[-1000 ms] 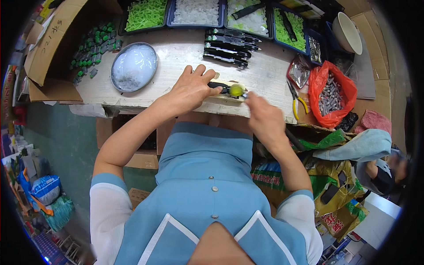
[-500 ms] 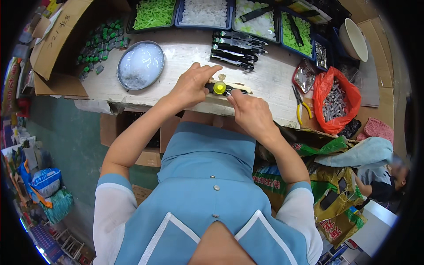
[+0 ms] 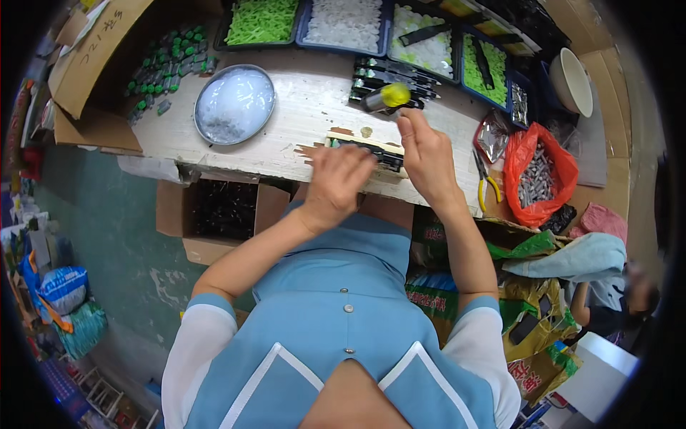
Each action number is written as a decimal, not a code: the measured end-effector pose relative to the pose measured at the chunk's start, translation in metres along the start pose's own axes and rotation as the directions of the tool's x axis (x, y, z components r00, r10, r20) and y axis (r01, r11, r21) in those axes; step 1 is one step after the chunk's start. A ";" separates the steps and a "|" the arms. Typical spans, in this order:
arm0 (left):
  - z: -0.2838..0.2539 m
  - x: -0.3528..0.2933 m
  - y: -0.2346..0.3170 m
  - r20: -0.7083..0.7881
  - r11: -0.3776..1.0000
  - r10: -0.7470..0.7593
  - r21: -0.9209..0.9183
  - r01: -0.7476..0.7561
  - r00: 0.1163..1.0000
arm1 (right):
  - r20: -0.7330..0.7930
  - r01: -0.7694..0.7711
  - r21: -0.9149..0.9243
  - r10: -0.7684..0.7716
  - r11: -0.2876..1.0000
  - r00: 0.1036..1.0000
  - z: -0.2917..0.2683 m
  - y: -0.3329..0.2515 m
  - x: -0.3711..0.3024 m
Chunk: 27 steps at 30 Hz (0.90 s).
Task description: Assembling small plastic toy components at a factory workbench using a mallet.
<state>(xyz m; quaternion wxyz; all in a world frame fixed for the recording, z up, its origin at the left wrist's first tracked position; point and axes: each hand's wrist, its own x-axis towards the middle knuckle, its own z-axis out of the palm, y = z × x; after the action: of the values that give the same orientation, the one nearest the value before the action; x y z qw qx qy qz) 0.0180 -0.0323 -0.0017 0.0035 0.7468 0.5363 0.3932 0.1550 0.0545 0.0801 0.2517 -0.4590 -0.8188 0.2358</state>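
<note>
My right hand (image 3: 427,146) is closed around the handle of a small mallet, lifted above the table. The mallet (image 3: 377,99) has a yellow striking face and a grey head. Below it, a pale wooden block (image 3: 339,134) lies near the table's front edge with a long black part (image 3: 386,156) set along it. My left hand (image 3: 339,179) reaches over the left end of that part, its fingers stretched out, slightly blurred and touching it. Behind the mallet lie several similar black parts (image 3: 400,74) in a stack, partly hidden by the mallet.
A round dish (image 3: 234,107) of clear and grey pieces stands left, near scattered green-and-grey pieces (image 3: 168,71). Trays of green strips (image 3: 261,21) and white pieces (image 3: 343,25) line the back. Yellow-handled pliers (image 3: 488,187) and a red bag (image 3: 516,193) of metal pieces lie right.
My right hand has raised the mallet up and away from the wooden block. My left hand has shifted down toward me and now lies over the black part, fingers stretched.
</note>
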 end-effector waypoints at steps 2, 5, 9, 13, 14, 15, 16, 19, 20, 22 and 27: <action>0.012 -0.010 0.009 0.058 0.999 0.037 0.008 -0.037 0.998 | -0.016 0.061 0.011 -0.060 0.998 0.998 0.011 -0.001 -0.005; 0.014 -0.015 0.008 0.062 0.999 0.049 0.008 -0.050 0.997 | 0.213 0.154 -0.240 -0.103 0.959 0.972 0.023 0.001 -0.006; 0.014 -0.018 0.003 0.071 0.996 0.089 -0.007 -0.089 0.993 | 0.162 0.075 -0.101 -0.058 0.992 0.985 0.026 -0.005 -0.003; 0.015 -0.018 0.003 0.055 0.997 0.073 -0.031 -0.071 0.996 | 0.248 0.137 -0.273 -0.068 0.952 0.966 0.035 0.002 -0.007; 0.014 -0.018 0.003 0.017 0.995 0.081 -0.055 -0.080 0.997 | 0.217 0.152 -0.260 -0.096 0.954 0.972 0.034 0.005 -0.007; 0.014 -0.016 0.001 0.013 0.994 0.091 -0.059 -0.090 0.996 | 0.186 0.167 -0.248 -0.122 0.954 0.975 0.031 0.007 -0.007; 0.009 -0.014 0.003 0.000 0.994 0.095 -0.050 -0.095 0.996 | 0.128 0.128 -0.211 -0.102 0.969 0.987 0.026 0.009 -0.008; 0.002 -0.018 0.011 -0.012 0.990 0.102 -0.094 -0.103 0.995 | 0.000 0.058 -0.197 -0.059 0.979 0.998 0.010 0.013 -0.015; 0.001 -0.021 0.013 -0.012 0.983 0.110 -0.149 -0.111 0.994 | 0.006 0.059 -0.193 -0.059 0.979 0.998 0.009 0.011 -0.018; 0.005 -0.026 0.015 -0.044 0.979 0.132 -0.153 -0.138 0.990 | 0.121 0.104 -0.243 -0.076 0.965 0.990 0.007 0.007 -0.026; 0.003 -0.037 0.007 0.005 0.989 0.045 -0.144 -0.044 0.999 | -0.026 0.380 -0.168 -0.389 0.910 0.921 0.026 -0.014 -0.031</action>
<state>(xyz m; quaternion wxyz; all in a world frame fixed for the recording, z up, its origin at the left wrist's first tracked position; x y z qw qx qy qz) 0.0214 -0.0641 -0.0224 0.0508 0.7581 0.4898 0.4276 0.1439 0.0168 0.0626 0.2799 -0.3141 -0.9015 0.1018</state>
